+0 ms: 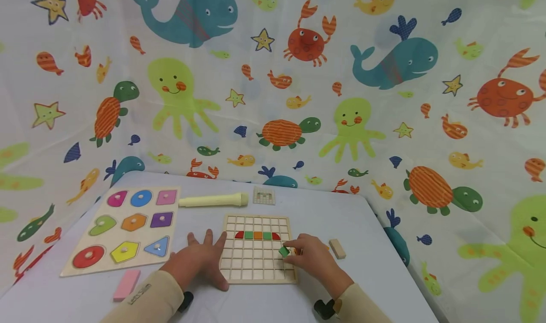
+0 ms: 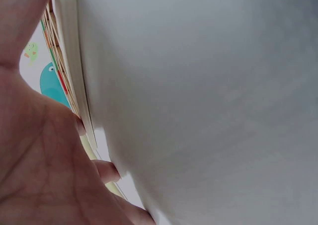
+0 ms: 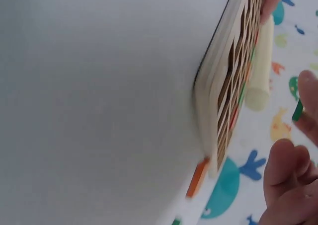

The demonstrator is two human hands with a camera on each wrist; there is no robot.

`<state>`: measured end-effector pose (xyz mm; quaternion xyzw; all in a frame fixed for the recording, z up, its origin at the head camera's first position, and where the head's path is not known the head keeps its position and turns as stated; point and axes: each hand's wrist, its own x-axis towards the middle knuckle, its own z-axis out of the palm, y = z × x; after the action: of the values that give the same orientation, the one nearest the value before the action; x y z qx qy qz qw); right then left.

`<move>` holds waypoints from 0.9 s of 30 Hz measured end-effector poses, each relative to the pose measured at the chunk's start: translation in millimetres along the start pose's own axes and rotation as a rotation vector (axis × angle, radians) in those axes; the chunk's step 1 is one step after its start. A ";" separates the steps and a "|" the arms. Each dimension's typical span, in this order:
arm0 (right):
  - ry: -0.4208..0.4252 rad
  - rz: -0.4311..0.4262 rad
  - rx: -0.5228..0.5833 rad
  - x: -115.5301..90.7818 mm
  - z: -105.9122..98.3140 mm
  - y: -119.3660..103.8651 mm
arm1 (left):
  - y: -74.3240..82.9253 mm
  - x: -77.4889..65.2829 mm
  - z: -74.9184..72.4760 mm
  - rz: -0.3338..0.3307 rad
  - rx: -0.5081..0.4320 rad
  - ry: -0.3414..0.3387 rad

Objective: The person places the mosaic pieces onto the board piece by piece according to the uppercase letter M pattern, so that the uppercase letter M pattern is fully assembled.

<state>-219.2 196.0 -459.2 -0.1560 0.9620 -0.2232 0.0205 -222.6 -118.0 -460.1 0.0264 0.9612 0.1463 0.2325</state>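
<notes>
A wooden grid board [image 1: 248, 263] lies flat on the table. One row of its cells holds tiles: a green tile [image 1: 249, 235] and an orange tile [image 1: 258, 235] are among them, with red rounded tiles at both ends. Spread out, my left hand [image 1: 198, 259] rests along the board's left edge, fingertips and thumb right at the frame. My right hand [image 1: 310, 257] pinches a green square tile [image 1: 284, 251] between thumb and fingers over the board's right side. In the right wrist view that green tile [image 3: 298, 111] shows edge-on, off the board.
Beside the board's right corner lies a loose orange tile [image 3: 198, 178]. A wooden block [image 1: 337, 248] is farther right. To the left are a shape-puzzle board [image 1: 102, 240] and a pink block [image 1: 126, 285]. Behind stand a pale yellow stick [image 1: 213, 200] and a small pattern card [image 1: 264, 195].
</notes>
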 end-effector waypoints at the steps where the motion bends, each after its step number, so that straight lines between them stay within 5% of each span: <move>1: 0.004 0.008 0.003 1.4 1.7 -3.4 | 0.3 0.4 -0.2 0.000 -0.002 0.000; 12: -0.060 0.093 -0.048 26.6 16.4 -49.9 | 0.4 0.4 0.2 -0.001 0.003 0.004; 27: 0.006 0.130 -0.060 63.7 48.5 -87.7 | -0.9 1.4 1.6 0.003 0.005 0.013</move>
<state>-248.9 81.1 -462.7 -0.0933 0.9764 -0.1928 0.0274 -223.1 -118.3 -462.3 0.0273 0.9629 0.1446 0.2260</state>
